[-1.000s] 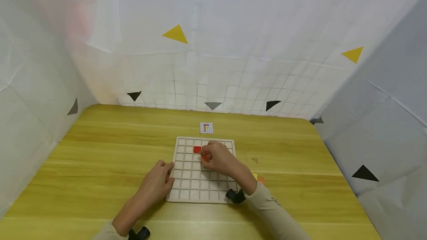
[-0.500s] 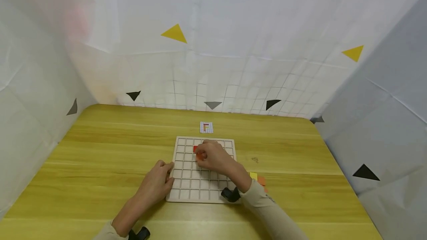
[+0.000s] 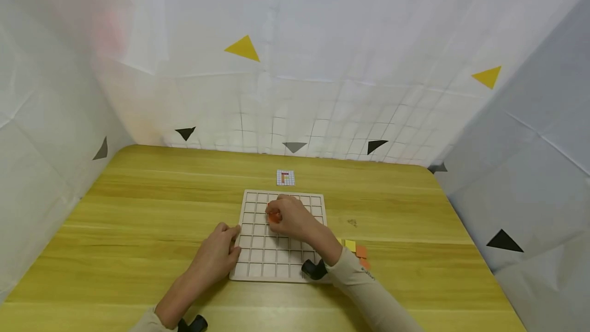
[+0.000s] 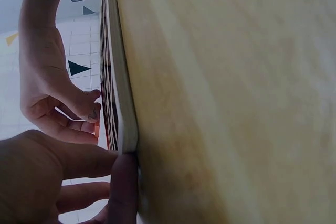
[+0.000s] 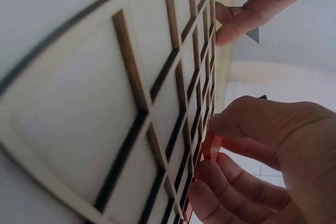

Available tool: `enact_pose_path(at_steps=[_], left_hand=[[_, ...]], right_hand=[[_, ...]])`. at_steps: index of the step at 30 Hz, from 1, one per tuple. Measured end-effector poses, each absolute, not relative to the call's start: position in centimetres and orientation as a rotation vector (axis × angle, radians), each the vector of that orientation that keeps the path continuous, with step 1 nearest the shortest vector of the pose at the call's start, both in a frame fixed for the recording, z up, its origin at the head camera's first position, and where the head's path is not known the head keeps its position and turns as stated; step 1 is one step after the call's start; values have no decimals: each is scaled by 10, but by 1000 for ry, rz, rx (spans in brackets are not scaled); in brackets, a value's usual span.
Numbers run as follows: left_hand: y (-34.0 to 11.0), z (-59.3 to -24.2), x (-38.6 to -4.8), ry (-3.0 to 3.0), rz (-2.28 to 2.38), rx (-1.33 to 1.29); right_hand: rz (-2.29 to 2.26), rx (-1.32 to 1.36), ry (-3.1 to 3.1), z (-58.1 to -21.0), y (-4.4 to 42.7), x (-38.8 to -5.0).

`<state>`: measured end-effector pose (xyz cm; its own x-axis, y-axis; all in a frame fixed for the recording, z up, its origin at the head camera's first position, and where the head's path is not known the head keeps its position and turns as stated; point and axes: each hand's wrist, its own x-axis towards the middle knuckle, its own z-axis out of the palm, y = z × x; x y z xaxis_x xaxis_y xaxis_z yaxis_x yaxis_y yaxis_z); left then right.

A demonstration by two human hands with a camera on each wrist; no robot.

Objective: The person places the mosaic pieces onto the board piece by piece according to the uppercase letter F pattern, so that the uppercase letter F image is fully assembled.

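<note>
A light wooden grid board (image 3: 262, 278) lies on the table. My right hand (image 3: 292, 218) is over its upper middle and pinches an orange tile (image 3: 274, 217); in the right wrist view the orange tile (image 5: 211, 146) is between thumb and fingers, close against the grid. A red tile (image 5: 187, 209) sits in the board beside it, mostly covered by my hand in the head view. My left hand (image 3: 214, 253) rests at the board's left edge; in the left wrist view the fingers of my left hand (image 4: 63, 177) touch the board's rim (image 4: 122, 93).
A small card with a coloured grid pattern (image 3: 286, 178) lies behind the board. Yellow tiles (image 3: 350, 245) and orange tiles (image 3: 361, 251) lie right of the board, near my right sleeve (image 3: 369, 291). White sheeting (image 3: 322, 24) with triangles surrounds the table.
My right hand has moved a little left over the board with the orange tile, covering the red tile in the head view. The yellow and orange tiles at right show more. My left hand stays.
</note>
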<state>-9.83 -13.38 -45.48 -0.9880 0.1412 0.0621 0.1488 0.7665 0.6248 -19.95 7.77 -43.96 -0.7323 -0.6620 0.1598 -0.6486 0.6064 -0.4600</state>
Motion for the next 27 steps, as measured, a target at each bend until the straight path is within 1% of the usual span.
enact_pose_path(at_steps=[18,27], left_hand=[[-134,-455,-99,-2936,-1047,-236],[-134,-455,-99,-2938,-1038,-234]], right_hand=[[-704,-1081,2821,-440,72,-201],[-721,-1109,2829,-442,73,-200]])
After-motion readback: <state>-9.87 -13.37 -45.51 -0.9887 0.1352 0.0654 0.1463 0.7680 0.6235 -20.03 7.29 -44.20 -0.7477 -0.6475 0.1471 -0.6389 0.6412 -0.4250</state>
